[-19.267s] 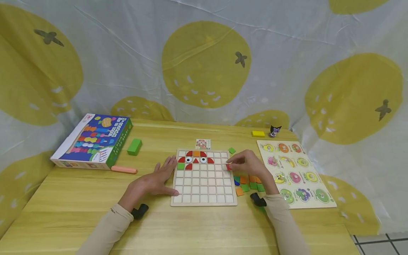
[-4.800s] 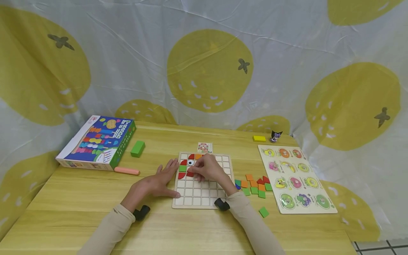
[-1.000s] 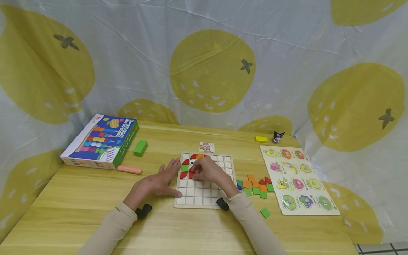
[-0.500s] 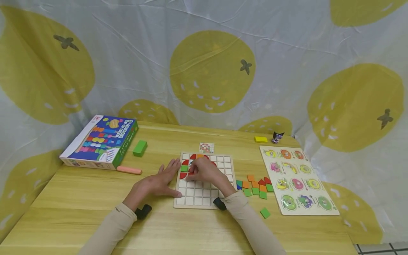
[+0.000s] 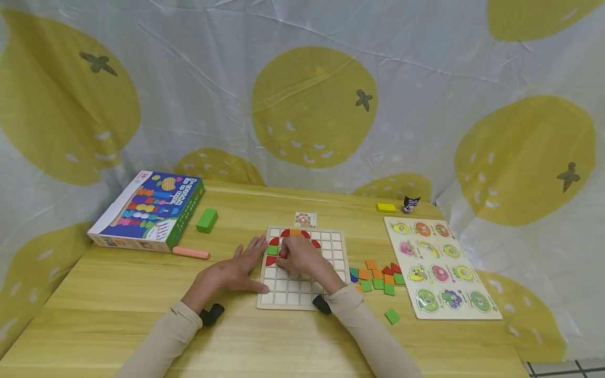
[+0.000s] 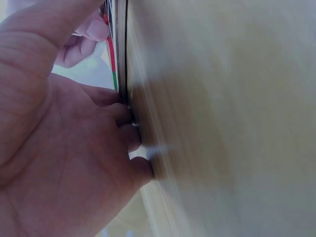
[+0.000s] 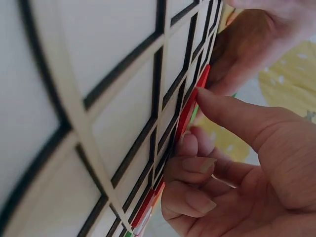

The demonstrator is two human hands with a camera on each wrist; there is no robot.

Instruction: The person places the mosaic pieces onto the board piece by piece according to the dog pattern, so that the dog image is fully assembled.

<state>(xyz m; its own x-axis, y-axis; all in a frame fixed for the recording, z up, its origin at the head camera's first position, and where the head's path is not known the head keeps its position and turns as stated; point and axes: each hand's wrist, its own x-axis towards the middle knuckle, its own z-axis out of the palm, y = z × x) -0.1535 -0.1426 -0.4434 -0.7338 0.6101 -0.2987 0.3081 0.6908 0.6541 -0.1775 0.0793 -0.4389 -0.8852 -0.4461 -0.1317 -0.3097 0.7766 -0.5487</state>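
Note:
My left hand (image 5: pixel 238 269) lies by the left edge of the wooden grid board (image 5: pixel 302 299), its fingertips at the board's upper left side and its thumb over the lower left corner. In the left wrist view, the left hand's fingers (image 6: pixel 123 118) touch the board's edge and the table. My right hand (image 5: pixel 300 257) is bent over the upper left cells. Thumb and fingertips pinch a red tile (image 7: pixel 190 106) at the grid in the right wrist view. Around that hand are a red tile (image 5: pixel 272 260), a green tile (image 5: pixel 272 250) and an orange tile (image 5: pixel 295 231) in cells.
Loose tiles (image 5: pixel 377 274) in several colours lie right of the board. A patterned card (image 5: pixel 305 219) is behind it. Further right stand a fruit puzzle board (image 5: pixel 444 268), a yellow block (image 5: pixel 386 208) and a small figurine (image 5: pixel 410 204). A box (image 5: pixel 146 210) and green block (image 5: pixel 207 220) are left.
Since the oldest frame, my right hand has moved from the board's right edge to its upper left, and red and green tiles were added. Lately it shifted only slightly. My left hand stays put.

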